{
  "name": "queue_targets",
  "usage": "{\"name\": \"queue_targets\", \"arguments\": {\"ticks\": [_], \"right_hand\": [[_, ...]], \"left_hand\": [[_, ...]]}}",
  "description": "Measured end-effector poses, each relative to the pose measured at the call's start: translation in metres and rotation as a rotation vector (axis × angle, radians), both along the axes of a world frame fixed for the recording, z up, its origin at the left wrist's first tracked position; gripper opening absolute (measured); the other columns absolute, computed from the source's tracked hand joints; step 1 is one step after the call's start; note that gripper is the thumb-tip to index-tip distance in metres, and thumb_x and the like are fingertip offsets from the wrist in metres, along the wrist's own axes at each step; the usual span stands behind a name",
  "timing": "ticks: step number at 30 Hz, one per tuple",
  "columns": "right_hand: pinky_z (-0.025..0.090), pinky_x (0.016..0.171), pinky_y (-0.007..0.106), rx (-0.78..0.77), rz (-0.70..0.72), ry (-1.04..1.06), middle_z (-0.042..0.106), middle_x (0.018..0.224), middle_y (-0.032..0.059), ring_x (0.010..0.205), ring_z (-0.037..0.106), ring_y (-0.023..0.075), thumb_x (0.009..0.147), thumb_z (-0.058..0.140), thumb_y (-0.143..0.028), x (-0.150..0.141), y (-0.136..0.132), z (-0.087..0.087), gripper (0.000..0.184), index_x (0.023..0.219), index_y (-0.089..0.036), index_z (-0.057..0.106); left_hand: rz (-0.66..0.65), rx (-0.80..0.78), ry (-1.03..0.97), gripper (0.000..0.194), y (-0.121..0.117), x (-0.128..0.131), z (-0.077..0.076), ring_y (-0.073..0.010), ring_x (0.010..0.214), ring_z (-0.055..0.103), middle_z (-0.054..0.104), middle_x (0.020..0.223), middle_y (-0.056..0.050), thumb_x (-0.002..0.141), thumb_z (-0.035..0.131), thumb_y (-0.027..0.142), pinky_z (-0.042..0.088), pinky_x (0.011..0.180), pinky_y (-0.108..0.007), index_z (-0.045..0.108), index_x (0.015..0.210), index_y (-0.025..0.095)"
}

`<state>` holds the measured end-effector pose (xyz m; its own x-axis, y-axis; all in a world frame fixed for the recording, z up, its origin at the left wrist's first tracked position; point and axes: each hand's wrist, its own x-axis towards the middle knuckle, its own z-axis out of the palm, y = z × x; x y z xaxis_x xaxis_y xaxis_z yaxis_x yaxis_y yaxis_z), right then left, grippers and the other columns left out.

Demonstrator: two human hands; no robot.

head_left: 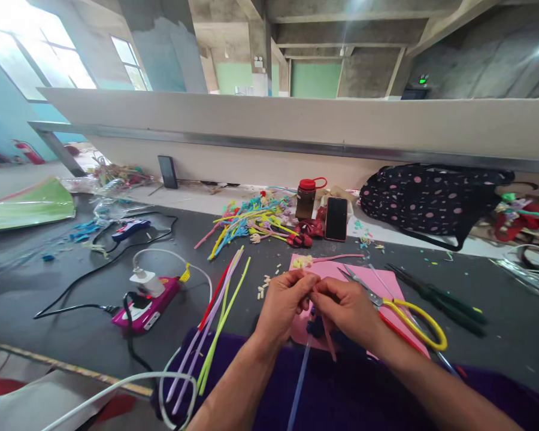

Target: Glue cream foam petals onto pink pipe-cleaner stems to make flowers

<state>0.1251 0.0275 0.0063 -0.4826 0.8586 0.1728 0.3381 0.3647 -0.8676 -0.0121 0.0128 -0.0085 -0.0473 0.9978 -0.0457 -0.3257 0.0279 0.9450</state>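
My left hand (pixel 284 302) and my right hand (pixel 347 308) meet over a pink sheet (pixel 388 284) on the dark table, fingers pinched together on a small piece made of pipe cleaners (pixel 315 326). A pink stem and a pale blue stem (pixel 299 383) hang down from the pinch toward my lap. What sits between the fingertips is too small to make out. Yellow-handled scissors (pixel 404 308) lie on the pink sheet just right of my right hand. A finished pink stem with a pale flower head (pixel 302 261) lies at the sheet's far edge.
Loose pipe cleaners (pixel 215 320) lie left of my hands, with a heap of coloured ones (pixel 251 224) further back. A magenta power strip with a charger (pixel 146 302), a red-capped bottle (pixel 306 197), a phone (pixel 336 218), a dotted black bag (pixel 426 200) and green-handled pliers (pixel 449 299) are around.
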Motion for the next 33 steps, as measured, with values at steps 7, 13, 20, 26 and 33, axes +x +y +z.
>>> {"name": "queue_targets", "arguments": {"ticks": [7, 13, 20, 26, 33], "right_hand": [[0.038, 0.049, 0.021, 0.091, -0.009, -0.024, 0.059, 0.061, -0.0016, 0.049, 0.052, 0.0096, 0.086, 0.050, -0.032, 0.025, 0.010, 0.021, 0.025, 0.069, -0.017, 0.063], [0.041, 0.057, 0.023, 0.076, -0.120, 0.137, 0.064, 0.078, 0.0001, 0.066, 0.055, 0.0127, 0.083, 0.057, -0.031, 0.037, 0.020, 0.032, 0.014, 0.090, -0.021, 0.064], [0.044, 0.071, 0.029, 0.028, 0.028, 0.159, 0.064, 0.092, 0.0027, 0.083, 0.058, 0.0172, 0.078, 0.062, -0.031, 0.042, 0.028, 0.034, 0.021, 0.097, -0.022, 0.064], [0.042, 0.074, 0.031, 0.057, 0.129, 0.154, 0.062, 0.102, 0.0041, 0.090, 0.056, 0.0187, 0.076, 0.064, -0.032, 0.042, 0.030, 0.032, 0.023, 0.097, -0.022, 0.065], [0.043, 0.074, 0.031, 0.038, 0.120, 0.205, 0.063, 0.099, 0.0037, 0.092, 0.057, 0.0191, 0.076, 0.065, -0.029, 0.038, 0.030, 0.024, 0.016, 0.090, -0.022, 0.066]], "left_hand": [[-0.132, -0.059, -0.120, 0.028, 0.000, -0.007, 0.006, -0.0003, 0.031, 0.035, 0.060, 0.052, 0.000, 0.074, 0.063, 0.038, 0.016, 0.033, -0.015, 0.063, 0.069, 0.010], [-0.330, -0.108, -0.116, 0.029, -0.004, -0.003, 0.002, -0.0015, 0.028, 0.033, 0.058, 0.044, 0.000, 0.075, 0.062, 0.039, 0.016, 0.031, -0.016, 0.062, 0.067, 0.011], [-0.466, -0.201, -0.131, 0.029, -0.007, 0.002, 0.001, -0.0024, 0.027, 0.036, 0.057, 0.041, 0.000, 0.073, 0.064, 0.037, 0.018, 0.030, -0.015, 0.062, 0.063, 0.010], [-0.543, -0.213, -0.250, 0.031, -0.007, 0.003, 0.000, -0.0034, 0.028, 0.039, 0.054, 0.038, 0.000, 0.072, 0.065, 0.038, 0.024, 0.031, -0.014, 0.064, 0.062, 0.009], [-0.549, -0.221, -0.276, 0.030, -0.008, 0.004, 0.003, -0.0035, 0.027, 0.038, 0.054, 0.038, 0.000, 0.071, 0.066, 0.037, 0.030, 0.033, -0.015, 0.065, 0.062, 0.009]]}}
